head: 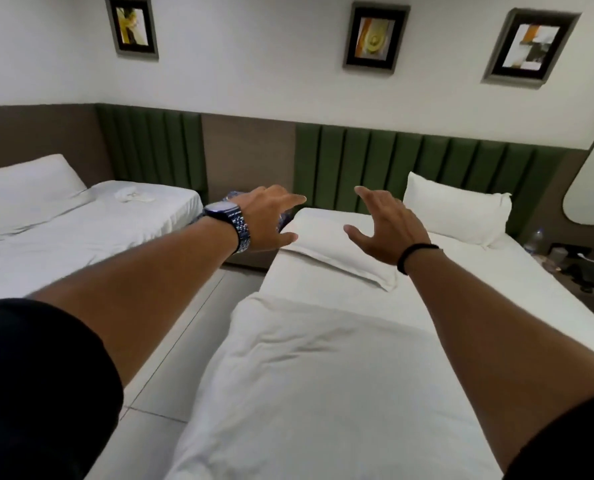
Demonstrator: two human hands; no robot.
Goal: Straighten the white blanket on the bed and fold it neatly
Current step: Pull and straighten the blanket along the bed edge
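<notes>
A white blanket (pixel 323 382) lies rumpled over the near part of the right-hand bed (pixel 517 285), with its upper edge bunched a little below the pillows. Both my arms stretch out above it. My left hand (pixel 271 216), with a metal watch on the wrist, hovers by the bed's far left corner with its fingers spread and nothing in it. Over a flat white pillow (pixel 326 247) hangs my right hand (pixel 385 226), wearing a black wristband, also open and empty. Neither hand touches the blanket.
A second white pillow (pixel 458 209) leans on the green headboard (pixel 427 161). Another bed (pixel 91 233) with a pillow stands on the left across a tiled floor gap (pixel 184 341). A bedside table (pixel 579 271) with a phone and bottle is at right.
</notes>
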